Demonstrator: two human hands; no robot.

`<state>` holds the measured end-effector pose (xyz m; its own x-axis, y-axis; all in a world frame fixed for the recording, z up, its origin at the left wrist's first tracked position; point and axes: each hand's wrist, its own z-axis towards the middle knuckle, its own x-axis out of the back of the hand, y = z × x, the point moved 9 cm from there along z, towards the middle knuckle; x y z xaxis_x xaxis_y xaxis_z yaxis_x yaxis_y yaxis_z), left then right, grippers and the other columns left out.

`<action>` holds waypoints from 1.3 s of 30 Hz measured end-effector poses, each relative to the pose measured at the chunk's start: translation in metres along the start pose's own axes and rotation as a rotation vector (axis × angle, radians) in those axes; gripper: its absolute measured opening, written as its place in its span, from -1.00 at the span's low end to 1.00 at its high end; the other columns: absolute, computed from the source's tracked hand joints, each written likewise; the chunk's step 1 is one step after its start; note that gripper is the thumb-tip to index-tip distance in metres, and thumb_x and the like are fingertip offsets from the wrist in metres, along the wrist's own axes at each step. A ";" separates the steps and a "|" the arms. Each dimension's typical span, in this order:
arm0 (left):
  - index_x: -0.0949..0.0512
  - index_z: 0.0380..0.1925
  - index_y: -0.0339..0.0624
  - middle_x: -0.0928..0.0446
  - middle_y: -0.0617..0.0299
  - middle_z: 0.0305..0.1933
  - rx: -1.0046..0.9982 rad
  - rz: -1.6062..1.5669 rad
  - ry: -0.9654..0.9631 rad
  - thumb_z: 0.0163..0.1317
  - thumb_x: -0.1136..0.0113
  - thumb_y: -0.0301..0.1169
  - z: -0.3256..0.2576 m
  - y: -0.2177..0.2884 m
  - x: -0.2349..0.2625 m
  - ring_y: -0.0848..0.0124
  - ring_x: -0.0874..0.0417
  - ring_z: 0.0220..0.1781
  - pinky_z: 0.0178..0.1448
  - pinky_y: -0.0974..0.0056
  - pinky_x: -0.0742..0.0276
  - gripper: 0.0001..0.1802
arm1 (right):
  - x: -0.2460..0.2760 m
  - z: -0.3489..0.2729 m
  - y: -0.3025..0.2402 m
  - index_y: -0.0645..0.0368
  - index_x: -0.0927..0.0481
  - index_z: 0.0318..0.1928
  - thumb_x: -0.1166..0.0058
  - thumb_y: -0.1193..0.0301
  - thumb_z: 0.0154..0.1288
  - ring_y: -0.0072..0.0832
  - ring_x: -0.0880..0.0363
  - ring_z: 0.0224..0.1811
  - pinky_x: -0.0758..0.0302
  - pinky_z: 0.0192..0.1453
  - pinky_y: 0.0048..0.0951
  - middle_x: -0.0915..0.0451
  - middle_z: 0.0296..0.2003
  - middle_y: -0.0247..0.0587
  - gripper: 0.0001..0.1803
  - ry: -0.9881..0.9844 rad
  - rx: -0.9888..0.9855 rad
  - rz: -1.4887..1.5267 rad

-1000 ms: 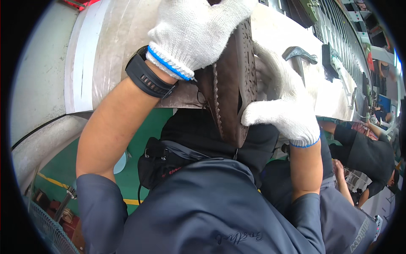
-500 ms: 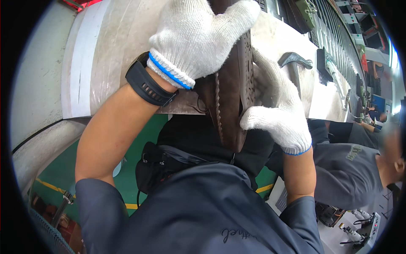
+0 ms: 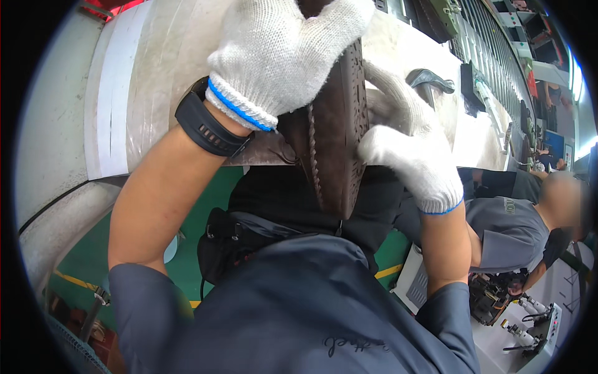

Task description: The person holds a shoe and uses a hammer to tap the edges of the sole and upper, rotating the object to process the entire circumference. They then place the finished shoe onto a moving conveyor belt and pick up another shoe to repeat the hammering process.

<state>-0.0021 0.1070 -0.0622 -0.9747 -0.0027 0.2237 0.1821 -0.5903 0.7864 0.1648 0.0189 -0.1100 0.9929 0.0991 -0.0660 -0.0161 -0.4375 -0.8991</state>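
Note:
A brown shoe (image 3: 333, 134) stands on edge in front of me, its treaded sole turned right and one end pointing toward my body. My left hand (image 3: 280, 56), in a white knitted glove with a blue cuff edge, is wrapped round the shoe's far part. On the sole side is my right hand (image 3: 414, 140), gloved the same way. Its index finger reaches up along the sole and its thumb is apart, close to the sole edge. Nothing shows between them, though the inner fingers are shaded and partly blurred. A lace hangs on the shoe's left side.
A hammer (image 3: 430, 81) lies on the pale worktable (image 3: 168, 81), right of my right hand. Behind it are a dark block (image 3: 471, 87) and a ribbed roller conveyor (image 3: 498, 62). Another brown shoe (image 3: 433, 19) is at the far right. A co-worker (image 3: 507, 230) is on the right.
The shoe and my left hand have shifted slightly left. My right thumb has come up along the sole from its lower part. The co-worker on the right has moved, and an arm now shows over the machine.

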 end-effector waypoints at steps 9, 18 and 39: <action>-0.61 0.11 -0.41 -0.72 -0.10 -0.09 -0.037 -0.042 0.050 0.42 -0.43 -0.25 0.004 -0.028 -0.006 0.10 -0.76 -0.04 0.13 0.09 -0.66 -0.54 | 0.010 0.010 -0.008 0.29 -0.65 0.34 -0.56 0.04 0.28 -0.31 -0.79 0.04 -0.72 0.14 -0.26 -0.78 0.04 0.04 -0.22 0.249 0.255 -0.495; -0.66 0.21 -0.39 -0.65 -0.19 0.08 -0.476 0.553 -0.123 0.51 -0.35 -0.31 -0.007 0.002 -0.025 -0.08 -0.73 0.10 0.19 -0.03 -0.68 -0.58 | 0.095 -0.010 -0.029 0.16 -0.65 0.32 -0.36 0.26 0.45 -0.13 -0.77 0.10 -0.67 0.22 -0.18 -0.74 0.12 0.06 -0.49 0.811 0.612 -1.572; -0.61 0.36 -0.38 -0.69 -0.18 0.34 -0.155 0.392 -0.152 0.50 -0.15 -0.52 -0.004 -0.039 -0.014 -0.10 -0.70 0.37 0.51 -0.03 -0.57 -0.54 | -0.007 -0.021 -0.074 0.44 -0.74 0.14 -0.28 0.47 0.41 -0.25 -0.83 0.03 -0.73 0.22 -0.26 -0.83 -0.03 0.06 -0.63 0.022 0.138 -0.431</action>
<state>0.0040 0.1270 -0.0980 -0.8036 -0.1388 0.5788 0.5014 -0.6819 0.5326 0.1615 0.0321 -0.0335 0.9146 0.2265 0.3349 0.3852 -0.2368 -0.8919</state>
